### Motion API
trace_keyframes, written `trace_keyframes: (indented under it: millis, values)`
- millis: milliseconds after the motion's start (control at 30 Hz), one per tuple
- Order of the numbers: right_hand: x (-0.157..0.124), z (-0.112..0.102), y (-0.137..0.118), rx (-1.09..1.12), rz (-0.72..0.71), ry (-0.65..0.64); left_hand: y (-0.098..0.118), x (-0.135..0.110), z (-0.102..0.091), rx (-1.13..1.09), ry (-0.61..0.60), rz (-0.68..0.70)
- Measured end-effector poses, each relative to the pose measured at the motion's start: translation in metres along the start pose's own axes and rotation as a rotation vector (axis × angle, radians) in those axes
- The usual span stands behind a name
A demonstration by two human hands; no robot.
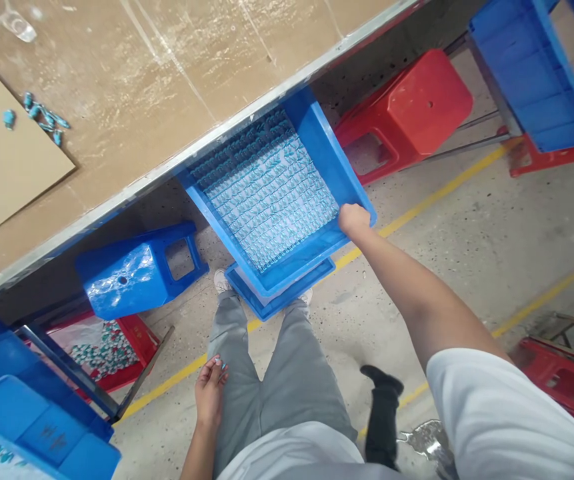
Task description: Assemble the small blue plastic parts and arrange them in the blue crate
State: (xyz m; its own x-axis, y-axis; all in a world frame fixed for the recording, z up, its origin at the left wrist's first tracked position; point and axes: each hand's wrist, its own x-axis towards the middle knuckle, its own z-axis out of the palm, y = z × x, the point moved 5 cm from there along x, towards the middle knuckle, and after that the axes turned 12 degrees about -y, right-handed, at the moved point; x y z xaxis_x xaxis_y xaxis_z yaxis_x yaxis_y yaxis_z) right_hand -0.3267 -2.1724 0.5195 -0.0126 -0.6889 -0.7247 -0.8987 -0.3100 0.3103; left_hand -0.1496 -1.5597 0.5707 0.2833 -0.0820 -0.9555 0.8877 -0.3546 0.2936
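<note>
Your right hand [354, 220] is closed over the near right corner of a blue tray [324, 157], fingers curled over the rim, with your arm stretched out toward it. The tray is in front of you, above your feet, and its far end is tucked under the edge of the table [167, 73]. It is filled with tight rows of small teal pieces [267, 193]. A second blue tray [287, 300] shows just below its near edge; you cannot tell whether the two touch.

Your left hand [211, 390] hangs beside your left thigh with the fingers loosely curled. A speck of teal shows at the fingertips, but you cannot tell whether they grip anything.

To the left of the tray, a blue stool [131, 273] lies tipped on its side under the table. To the right, a red stool [417, 100] stands near the tray's far corner. On the table lies a cardboard sheet [11, 167] with a few loose teal bits [44, 119] on it. A red crate [137, 347] holding more pieces sits at lower left, and a yellow line [437, 193] crosses the floor [467, 253] beneath the tray.
</note>
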Motion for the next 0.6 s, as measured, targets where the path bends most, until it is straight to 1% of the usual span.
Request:
trace_keyframes:
  millis: [267,433,600]
  values:
    - [0.0073,-0.0015,-0.0037,0.017,-0.003,0.002,-0.0029,0.0011,-0.0042,0.016,-0.008,0.008]
    - [0.0034,-0.0034,-0.0036,0.043,-0.001,0.010,-0.0028,0.0010,-0.0036,0.013,-0.014,-0.001]
    - [0.0002,-0.0045,-0.0022,0.096,0.009,-0.015,-0.0044,0.0021,-0.0044,0.013,-0.018,-0.008]
